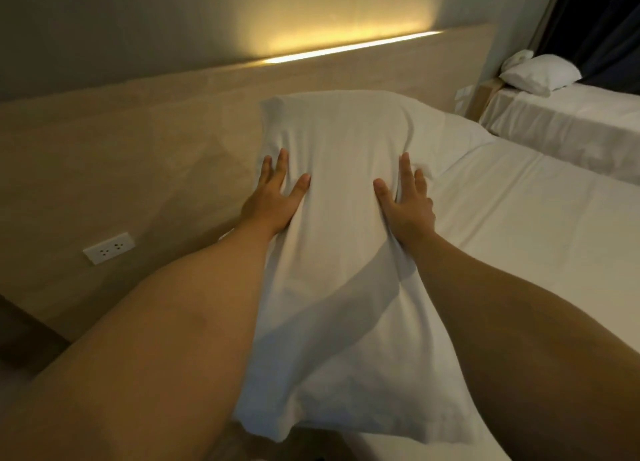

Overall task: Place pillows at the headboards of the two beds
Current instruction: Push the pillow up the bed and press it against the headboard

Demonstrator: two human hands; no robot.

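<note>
Left hand: our left hand [273,197] lies flat on the left side of the big pillow [343,239], fingers straight and spread, pressing in.
Right hand: our right hand [407,199] lies flat on the pillow's right side, fingers straight and close together, pressing in too.
Big pillow: white and long, it lies on the head end of the near bed [519,225], along the bed's left edge. Its far end leans on the headboard [173,121]. Our arms hide both its long sides lower down.
Near bed: white sheet. Its right side and foot are cut off, so we cannot see how far it goes.
Headboard: pale wood, with a strip of warm light [349,46] on top and a white wall socket [108,248] low on the left.
Far bed: the far bed [568,114] is at the top right, partly cut off. A small pillow [540,72] sits at its head end.
Hard to see: something pale behind the small pillow; we cannot tell what it is.
Curtain: a dark curtain [602,20] hangs in the corner.
</note>
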